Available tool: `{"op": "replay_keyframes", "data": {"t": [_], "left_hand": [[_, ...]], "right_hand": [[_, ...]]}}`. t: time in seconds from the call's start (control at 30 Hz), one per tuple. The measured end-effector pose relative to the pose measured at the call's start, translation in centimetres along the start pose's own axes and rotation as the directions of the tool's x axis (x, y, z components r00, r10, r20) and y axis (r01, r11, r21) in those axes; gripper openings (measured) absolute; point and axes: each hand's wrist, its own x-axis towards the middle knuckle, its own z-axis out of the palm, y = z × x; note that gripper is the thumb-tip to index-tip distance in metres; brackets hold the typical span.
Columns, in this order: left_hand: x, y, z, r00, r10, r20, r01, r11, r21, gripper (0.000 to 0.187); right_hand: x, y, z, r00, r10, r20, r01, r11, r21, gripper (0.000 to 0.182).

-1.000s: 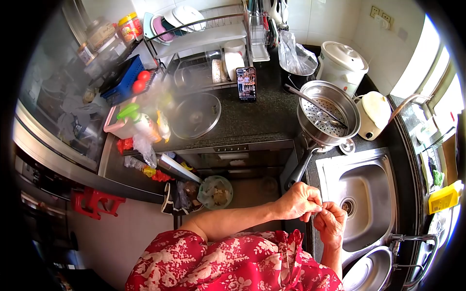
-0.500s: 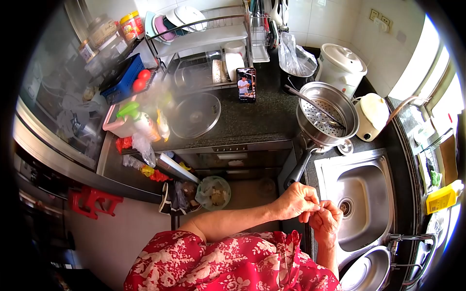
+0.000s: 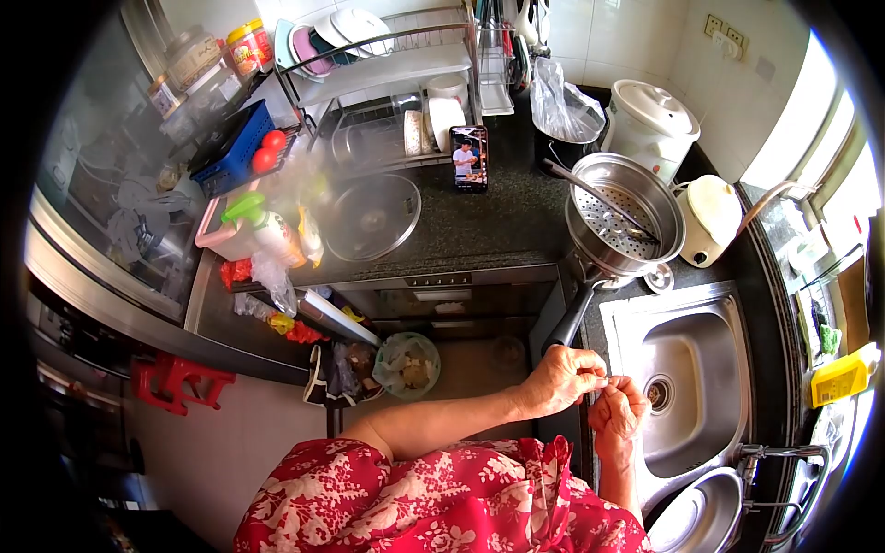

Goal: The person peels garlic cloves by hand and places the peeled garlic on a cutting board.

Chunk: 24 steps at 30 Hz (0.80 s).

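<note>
My left hand (image 3: 556, 382) and my right hand (image 3: 619, 411) meet at the fingertips beside the left edge of the steel sink (image 3: 687, 378). Both are closed in a pinch on something tiny and pale between them, too small to name. Just above my left hand is the black handle of a steel pot (image 3: 627, 217), which holds a perforated steamer insert with a long utensil lying across it. A steel basin (image 3: 701, 516) rests at the sink's lower end, below my right hand.
A phone (image 3: 468, 158) leans against the dish rack (image 3: 378, 64). A clear round lid (image 3: 372, 217) lies on the counter. On the floor are a lined bin (image 3: 407, 366) and a red stool (image 3: 181, 382). The faucet (image 3: 802, 452) stands right of the sink.
The fingertips of both hands have shifted slightly while staying pinched together. The whole view has moved a little; nothing else visibly differs.
</note>
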Motion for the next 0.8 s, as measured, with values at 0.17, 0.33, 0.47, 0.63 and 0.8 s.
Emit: {"op": "replay_keyframes", "data": {"t": [0.17,0.33,0.47,0.63,0.8], "left_hand": [[0.1,-0.1,0.1,0.960,0.278,-0.015,-0.258,0.909,0.326,0.010],[0.2,0.8,-0.1,0.999,-0.047,0.027,0.044,0.993,0.111,0.012],[0.3,0.7,-0.5,0.976,-0.196,0.091,0.203,0.977,-0.070,0.014],[0.1,-0.5,-0.2,0.967,-0.238,0.090,0.254,0.928,-0.272,0.012],[0.0,-0.3,-0.1,0.974,-0.220,0.057,0.227,0.939,-0.260,0.013]], "right_hand": [[0.1,-0.1,0.4,0.998,-0.053,-0.034,0.049,0.994,-0.096,0.011],[0.2,0.5,-0.1,0.987,-0.149,-0.052,0.127,0.946,-0.299,0.012],[0.3,0.6,-0.3,0.975,-0.224,-0.011,0.199,0.885,-0.420,0.012],[0.5,0.2,-0.7,0.996,0.066,0.052,-0.069,0.996,0.049,0.013],[0.6,0.4,-0.8,0.997,0.058,0.049,-0.060,0.997,0.041,0.012]]}}
